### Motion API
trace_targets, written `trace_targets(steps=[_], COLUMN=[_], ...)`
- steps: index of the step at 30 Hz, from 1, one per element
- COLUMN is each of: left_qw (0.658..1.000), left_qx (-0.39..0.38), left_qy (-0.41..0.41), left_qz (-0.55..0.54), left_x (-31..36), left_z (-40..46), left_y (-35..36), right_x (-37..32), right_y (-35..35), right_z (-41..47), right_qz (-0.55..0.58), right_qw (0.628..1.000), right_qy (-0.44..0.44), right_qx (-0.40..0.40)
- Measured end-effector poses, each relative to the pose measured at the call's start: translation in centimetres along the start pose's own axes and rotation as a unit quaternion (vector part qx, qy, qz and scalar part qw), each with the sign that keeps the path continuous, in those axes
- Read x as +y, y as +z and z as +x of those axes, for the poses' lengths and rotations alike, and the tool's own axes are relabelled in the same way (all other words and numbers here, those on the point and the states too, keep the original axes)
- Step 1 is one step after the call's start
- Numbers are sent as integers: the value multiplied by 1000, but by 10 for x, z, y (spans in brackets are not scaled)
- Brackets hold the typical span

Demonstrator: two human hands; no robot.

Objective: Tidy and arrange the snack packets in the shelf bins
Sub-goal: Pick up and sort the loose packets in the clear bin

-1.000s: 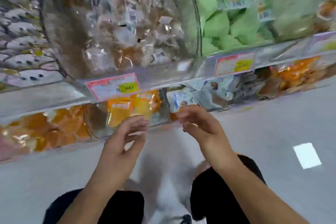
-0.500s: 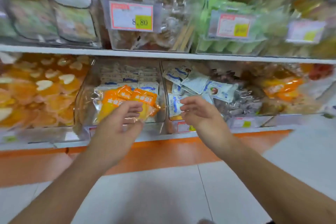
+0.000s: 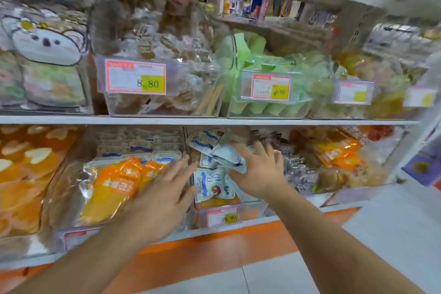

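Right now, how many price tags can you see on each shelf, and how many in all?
Upper-shelf price tags: 4
Lower-shelf price tags: 2 (the one at far left is blurred and only partly shows)
Total: 6

place: shop, probably snack aisle | shelf bins (image 3: 162,102) of packets | price tags (image 3: 136,78)
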State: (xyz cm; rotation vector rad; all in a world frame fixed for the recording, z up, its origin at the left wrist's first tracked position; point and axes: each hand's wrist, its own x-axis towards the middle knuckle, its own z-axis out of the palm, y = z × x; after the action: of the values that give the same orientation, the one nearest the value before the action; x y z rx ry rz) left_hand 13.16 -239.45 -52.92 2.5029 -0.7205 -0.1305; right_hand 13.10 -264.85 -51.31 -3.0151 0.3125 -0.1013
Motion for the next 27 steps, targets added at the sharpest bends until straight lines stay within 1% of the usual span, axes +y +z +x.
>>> trace_targets(steps=[3, 6, 8, 12, 14, 17, 19, 21, 23, 25, 27], left_qw=[999, 999, 999, 998, 996, 992, 988, 981, 974, 974, 975], left_qx=[10, 15, 14, 27, 54, 99, 117, 132, 137, 140, 164], left_qy=[17, 25, 35, 51, 55, 55, 43, 38, 60, 80, 77], left_qz=[30, 20, 8, -35, -43, -49, -89, -139, -170, -157, -131], left_x=[-9, -15, -17, -20, -23, -26, -27, -27, -24, -27, -42], left_z=[3, 2, 1, -2, -7, -16, -23, -32, -44, -56, -65], left_y=[8, 7, 6, 0, -6, -19, -30, -43, -56, -69, -79], right_x=[-9, -17, -16, -12, -13, -15, -23, -40, -65, -94, -124], right_y=[18, 29, 35, 32, 26, 11, -1, -10, -16, -16, -12], right_z=[12, 14, 13, 7, 1, -9, -20, -37, -56, -69, -69], right_qz=[-6, -30, -30, 46, 67, 96, 124, 165, 207, 217, 222], right_qw=[999, 994, 989, 970, 956, 942, 934, 921, 907, 898, 893], right_qy=[-16, -21, -39, -76, -94, -106, -125, -179, -242, -290, -316], right_qx=[29, 99, 143, 228, 269, 305, 310, 304, 276, 248, 231])
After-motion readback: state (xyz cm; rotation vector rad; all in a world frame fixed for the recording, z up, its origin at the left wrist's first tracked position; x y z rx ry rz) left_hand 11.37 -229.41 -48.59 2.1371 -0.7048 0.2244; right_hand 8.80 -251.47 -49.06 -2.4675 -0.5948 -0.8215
